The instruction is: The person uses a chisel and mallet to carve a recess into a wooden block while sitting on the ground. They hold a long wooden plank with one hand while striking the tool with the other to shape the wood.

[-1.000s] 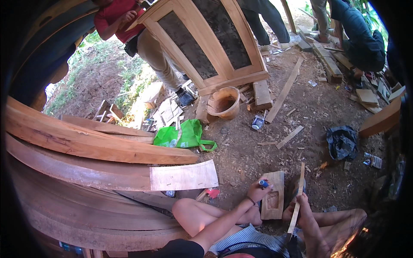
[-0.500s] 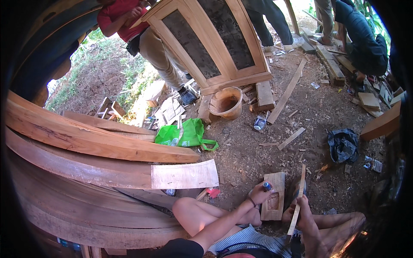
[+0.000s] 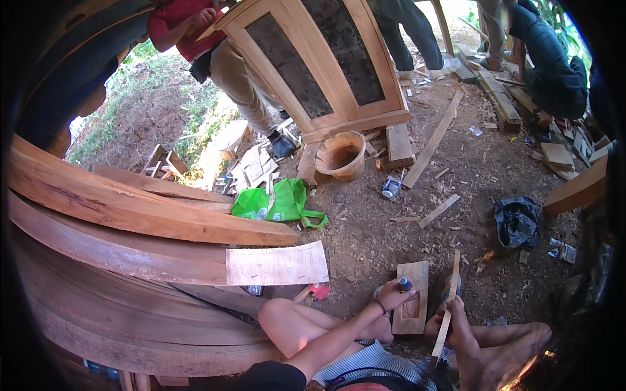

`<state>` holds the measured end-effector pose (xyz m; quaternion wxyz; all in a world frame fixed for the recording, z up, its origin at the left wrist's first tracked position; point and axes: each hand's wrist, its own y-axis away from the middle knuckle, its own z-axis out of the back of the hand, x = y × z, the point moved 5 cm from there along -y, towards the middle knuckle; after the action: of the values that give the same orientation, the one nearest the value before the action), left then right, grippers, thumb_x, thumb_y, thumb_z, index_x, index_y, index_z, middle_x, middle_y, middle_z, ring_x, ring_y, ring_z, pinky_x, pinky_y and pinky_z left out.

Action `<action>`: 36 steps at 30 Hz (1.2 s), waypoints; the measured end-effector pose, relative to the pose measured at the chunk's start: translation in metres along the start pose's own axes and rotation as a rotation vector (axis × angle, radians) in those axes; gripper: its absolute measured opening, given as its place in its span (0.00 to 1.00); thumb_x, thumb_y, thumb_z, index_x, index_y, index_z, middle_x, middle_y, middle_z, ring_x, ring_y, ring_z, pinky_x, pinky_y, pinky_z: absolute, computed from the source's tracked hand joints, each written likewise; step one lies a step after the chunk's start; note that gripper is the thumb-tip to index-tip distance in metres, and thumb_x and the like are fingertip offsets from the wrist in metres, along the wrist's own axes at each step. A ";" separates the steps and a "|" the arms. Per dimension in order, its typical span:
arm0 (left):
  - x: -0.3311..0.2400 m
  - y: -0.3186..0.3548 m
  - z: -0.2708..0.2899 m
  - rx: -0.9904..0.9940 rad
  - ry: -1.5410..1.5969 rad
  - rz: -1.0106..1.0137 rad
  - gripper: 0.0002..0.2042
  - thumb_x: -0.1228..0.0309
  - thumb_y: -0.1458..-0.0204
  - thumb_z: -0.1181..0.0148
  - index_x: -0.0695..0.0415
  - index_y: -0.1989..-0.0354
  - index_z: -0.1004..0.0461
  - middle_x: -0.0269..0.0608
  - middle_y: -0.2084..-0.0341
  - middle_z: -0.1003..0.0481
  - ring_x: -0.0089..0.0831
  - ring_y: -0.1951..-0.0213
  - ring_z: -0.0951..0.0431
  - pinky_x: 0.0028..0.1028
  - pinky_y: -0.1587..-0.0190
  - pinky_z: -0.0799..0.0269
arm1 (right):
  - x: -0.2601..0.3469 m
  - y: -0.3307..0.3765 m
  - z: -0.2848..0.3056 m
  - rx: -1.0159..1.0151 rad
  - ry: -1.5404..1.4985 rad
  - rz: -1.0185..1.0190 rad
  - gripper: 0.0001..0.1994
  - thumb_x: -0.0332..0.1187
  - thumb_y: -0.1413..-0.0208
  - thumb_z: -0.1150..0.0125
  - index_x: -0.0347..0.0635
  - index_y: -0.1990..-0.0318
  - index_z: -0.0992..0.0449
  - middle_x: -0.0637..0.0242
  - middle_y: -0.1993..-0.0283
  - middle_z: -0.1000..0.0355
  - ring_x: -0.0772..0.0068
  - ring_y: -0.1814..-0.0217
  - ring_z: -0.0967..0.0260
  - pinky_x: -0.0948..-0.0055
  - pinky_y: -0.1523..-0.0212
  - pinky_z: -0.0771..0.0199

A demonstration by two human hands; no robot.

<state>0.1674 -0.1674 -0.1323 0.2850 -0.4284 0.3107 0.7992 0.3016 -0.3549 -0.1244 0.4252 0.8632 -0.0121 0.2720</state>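
My left hand (image 3: 392, 297) is closed around a blue-handled chisel (image 3: 405, 284), held over a small wooden board (image 3: 412, 270). Its blade is hidden under the hand. A rough rectangular recess (image 3: 410, 307) is cut into the board, which lies between my bare feet. To the right of the board, my right hand (image 3: 456, 311) grips a long flat wooden strip (image 3: 454, 277). The strip stands up from my lap, apart from the chisel.
Curved timbers (image 3: 150, 205) are stacked at my left, beside a green bag (image 3: 283, 201). A bucket (image 3: 341, 156) stands before a panelled door (image 3: 313, 58). A black plastic bag (image 3: 517, 221) lies right. Other people stand and crouch at the back.
The view has shifted very slightly. Both hands keep their holds on the chisel and the wooden strip, with hardly any movement.
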 end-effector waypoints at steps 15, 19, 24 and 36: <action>0.010 -0.004 -0.004 0.079 -0.018 0.045 0.15 0.60 0.53 0.32 0.56 0.66 0.28 0.37 0.74 0.24 0.27 0.69 0.24 0.31 0.62 0.28 | 0.005 0.010 -0.008 -0.076 0.057 -0.008 0.32 0.33 0.46 0.50 0.56 0.33 0.51 0.66 0.60 0.42 0.73 0.65 0.39 0.70 0.68 0.29; 0.033 -0.006 -0.010 0.080 -0.004 0.158 0.14 0.60 0.52 0.32 0.55 0.64 0.27 0.33 0.72 0.23 0.23 0.68 0.24 0.29 0.60 0.27 | 0.001 0.006 -0.008 -0.055 0.044 -0.015 0.30 0.34 0.46 0.50 0.56 0.35 0.49 0.66 0.61 0.42 0.73 0.67 0.39 0.71 0.69 0.29; 0.039 -0.010 -0.008 -0.053 0.004 0.078 0.16 0.59 0.52 0.33 0.56 0.63 0.26 0.41 0.73 0.22 0.31 0.70 0.23 0.33 0.62 0.27 | -0.009 -0.004 0.008 -0.038 0.003 -0.018 0.32 0.37 0.48 0.51 0.56 0.34 0.51 0.64 0.62 0.40 0.72 0.68 0.37 0.71 0.73 0.30; 0.034 -0.004 -0.014 0.193 -0.102 -0.069 0.19 0.55 0.51 0.34 0.57 0.61 0.26 0.47 0.70 0.21 0.39 0.67 0.20 0.35 0.62 0.27 | -0.003 0.028 -0.022 0.118 -0.079 -0.260 0.26 0.47 0.50 0.49 0.37 0.48 0.40 0.60 0.65 0.38 0.69 0.71 0.38 0.73 0.75 0.31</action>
<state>0.1616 -0.1689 -0.1688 0.3677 -0.3681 0.3565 0.7760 0.2812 -0.3571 -0.0944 0.4048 0.8909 0.0992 0.1807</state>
